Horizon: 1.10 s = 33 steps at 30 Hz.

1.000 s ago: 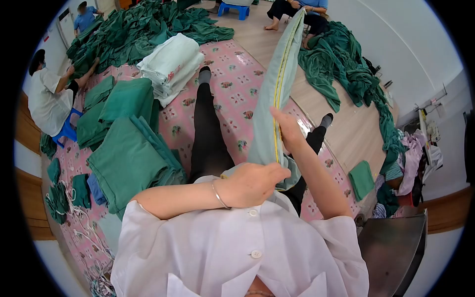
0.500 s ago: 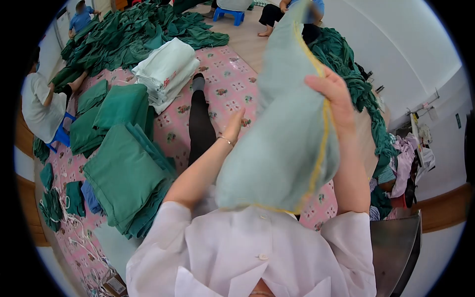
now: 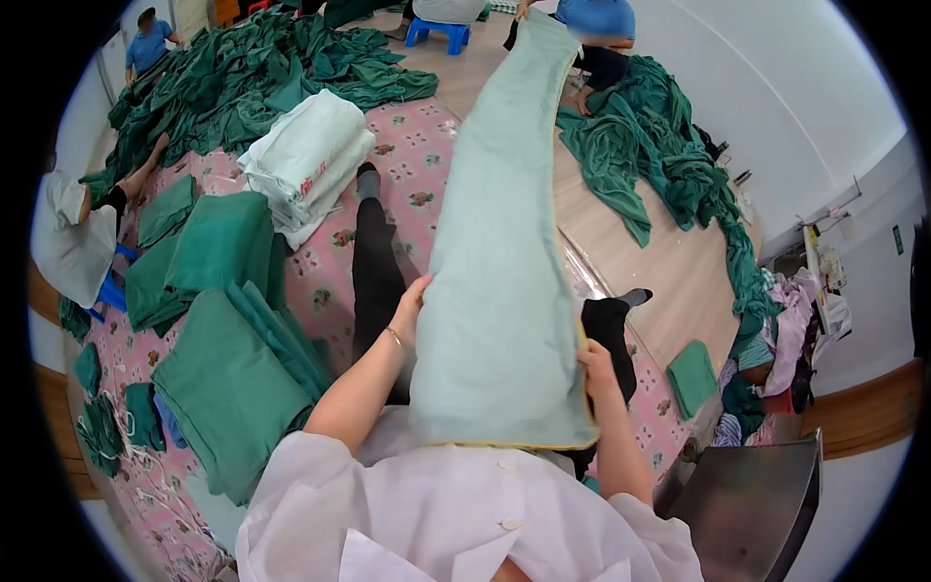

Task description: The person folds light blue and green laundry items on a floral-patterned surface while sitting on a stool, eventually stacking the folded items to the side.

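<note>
A long pale green cloth (image 3: 499, 262) with yellow edging stretches from my lap toward a person in blue at the back. My left hand (image 3: 411, 306) is closed on its left edge, the fingers partly hidden by the fabric. Along the yellow-edged right side, my right hand (image 3: 595, 367) pinches the cloth not far above its near corner. The near end hangs flat in front of my white shirt. At the far end, another person's hand (image 3: 525, 8) is at the cloth's top corner.
Folded green cloths (image 3: 228, 373) are stacked on my left, beyond them a white bundle (image 3: 308, 160). Loose green fabric (image 3: 262, 73) is heaped at the back left, and more (image 3: 669, 145) lies right. A metal box (image 3: 747, 495) stands near my right side. Seated people are around.
The cloth has gone from raised and bunched to stretched out lengthwise. Both my hands have come lower, the left now on its left edge. The person in blue leans toward the far end.
</note>
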Each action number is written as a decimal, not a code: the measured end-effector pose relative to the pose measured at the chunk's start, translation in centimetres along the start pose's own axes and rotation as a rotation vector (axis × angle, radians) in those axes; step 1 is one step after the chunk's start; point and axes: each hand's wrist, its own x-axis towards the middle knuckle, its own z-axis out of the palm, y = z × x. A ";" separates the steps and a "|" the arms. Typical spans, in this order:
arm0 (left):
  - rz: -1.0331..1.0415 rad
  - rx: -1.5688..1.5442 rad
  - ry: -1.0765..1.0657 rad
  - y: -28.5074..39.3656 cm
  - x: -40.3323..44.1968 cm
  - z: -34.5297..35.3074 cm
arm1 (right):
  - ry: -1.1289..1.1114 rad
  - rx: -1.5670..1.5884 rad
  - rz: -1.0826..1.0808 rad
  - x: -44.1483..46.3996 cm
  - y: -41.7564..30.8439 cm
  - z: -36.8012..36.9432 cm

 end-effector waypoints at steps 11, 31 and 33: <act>-0.223 1.780 1.112 -3.5 11.8 -11.3 | 0.238 -0.925 0.325 11.3 16.3 4.0; 0.037 0.086 0.319 0.3 24.6 -20.4 | 0.537 -0.259 0.333 24.2 22.9 0.2; 0.041 0.101 0.474 1.9 25.3 -18.4 | 0.535 0.088 0.341 26.7 22.5 -0.5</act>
